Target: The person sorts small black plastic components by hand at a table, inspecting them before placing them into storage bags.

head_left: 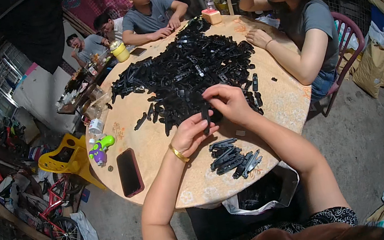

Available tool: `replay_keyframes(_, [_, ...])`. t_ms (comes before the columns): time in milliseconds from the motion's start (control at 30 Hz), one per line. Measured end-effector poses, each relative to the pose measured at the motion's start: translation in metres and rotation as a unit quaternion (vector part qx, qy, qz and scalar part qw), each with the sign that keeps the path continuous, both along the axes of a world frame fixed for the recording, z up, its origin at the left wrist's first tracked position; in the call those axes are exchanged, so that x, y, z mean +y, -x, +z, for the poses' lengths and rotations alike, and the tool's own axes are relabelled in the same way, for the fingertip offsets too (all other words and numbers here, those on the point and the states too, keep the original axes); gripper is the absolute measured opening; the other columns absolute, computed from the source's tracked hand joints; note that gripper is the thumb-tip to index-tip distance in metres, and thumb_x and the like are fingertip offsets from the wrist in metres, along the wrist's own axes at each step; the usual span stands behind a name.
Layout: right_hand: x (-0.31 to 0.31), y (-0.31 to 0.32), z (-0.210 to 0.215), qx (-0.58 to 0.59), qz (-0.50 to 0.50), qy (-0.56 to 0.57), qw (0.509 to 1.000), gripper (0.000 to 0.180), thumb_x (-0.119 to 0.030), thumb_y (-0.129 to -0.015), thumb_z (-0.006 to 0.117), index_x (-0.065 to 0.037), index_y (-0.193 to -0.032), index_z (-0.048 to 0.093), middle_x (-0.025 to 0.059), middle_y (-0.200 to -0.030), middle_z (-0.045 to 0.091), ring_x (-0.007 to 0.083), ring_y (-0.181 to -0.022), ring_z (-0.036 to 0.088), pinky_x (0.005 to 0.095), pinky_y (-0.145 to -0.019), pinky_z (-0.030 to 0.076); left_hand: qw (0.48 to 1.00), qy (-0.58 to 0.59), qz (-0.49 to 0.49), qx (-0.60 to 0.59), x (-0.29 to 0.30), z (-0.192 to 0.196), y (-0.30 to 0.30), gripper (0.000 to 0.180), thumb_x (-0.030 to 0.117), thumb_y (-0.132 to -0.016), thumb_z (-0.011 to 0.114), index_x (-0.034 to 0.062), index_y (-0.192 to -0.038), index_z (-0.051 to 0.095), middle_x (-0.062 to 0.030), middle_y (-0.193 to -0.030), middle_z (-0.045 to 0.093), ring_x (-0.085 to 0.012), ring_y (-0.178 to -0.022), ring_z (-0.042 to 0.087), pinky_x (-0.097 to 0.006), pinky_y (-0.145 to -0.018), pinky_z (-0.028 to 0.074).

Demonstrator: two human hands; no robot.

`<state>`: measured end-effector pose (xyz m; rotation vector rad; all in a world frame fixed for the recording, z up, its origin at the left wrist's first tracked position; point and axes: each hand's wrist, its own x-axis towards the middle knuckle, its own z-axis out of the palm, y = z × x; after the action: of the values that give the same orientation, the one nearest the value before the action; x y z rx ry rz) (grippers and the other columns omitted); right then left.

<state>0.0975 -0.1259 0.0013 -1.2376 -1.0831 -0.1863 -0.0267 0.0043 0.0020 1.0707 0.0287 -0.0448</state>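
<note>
My left hand [193, 134], with a gold bangle at the wrist, is closed on a slim black plastic part [205, 117] that stands upright between its fingers. Close by on the right, my right hand [228, 103] has its thumb and fingers pinched together near the top of that part; whatever they grip is too small to make out. Both hands are over the near edge of a big heap of black plastic parts [187, 62]. Nearer to me, below my right forearm, lies a small pile of similar dark parts [231, 156].
The round table [191, 191] has a patterned cloth. On its left lie a phone [130, 172] and a purple-green toy [101, 149]. An open white bag [288, 186] holding dark pieces hangs below the near edge. People sit across and at right. A yellow chair [67, 158] stands left.
</note>
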Motion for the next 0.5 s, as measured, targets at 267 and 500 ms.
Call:
replay_keyframes(267, [-0.0058, 0.0036, 0.0057, -0.118, -0.014, -0.020, 0.993, 0.012, 0.004, -0.072, 0.060, 0.001, -0.083, 0.065, 0.0131, -0.089, 0.065, 0.0241, -0.082, 0.065, 0.0301, -0.071, 0.052, 0.985, -0.104, 0.138, 0.011, 0.0005, -0.0056, -0.0030, 0.027, 0.004, -0.084, 0.059, -0.0003, -0.109, 0.050, -0.0082, -0.084, 0.062, -0.0156, -0.069, 0.063, -0.024, -0.064, 0.054])
replay_keyframes(500, [-0.0033, 0.0085, 0.0008, -0.159, 0.044, 0.066, 0.984, 0.014, 0.001, -0.072, 0.063, -0.002, -0.086, 0.066, 0.0119, -0.087, 0.065, 0.0261, -0.082, 0.063, 0.0322, -0.071, 0.051, 0.972, -0.138, 0.190, 0.023, -0.0005, 0.0028, -0.0020, 0.032, -0.004, -0.082, 0.056, -0.0045, -0.113, 0.049, -0.0144, -0.092, 0.063, -0.0196, -0.077, 0.065, -0.025, -0.069, 0.055])
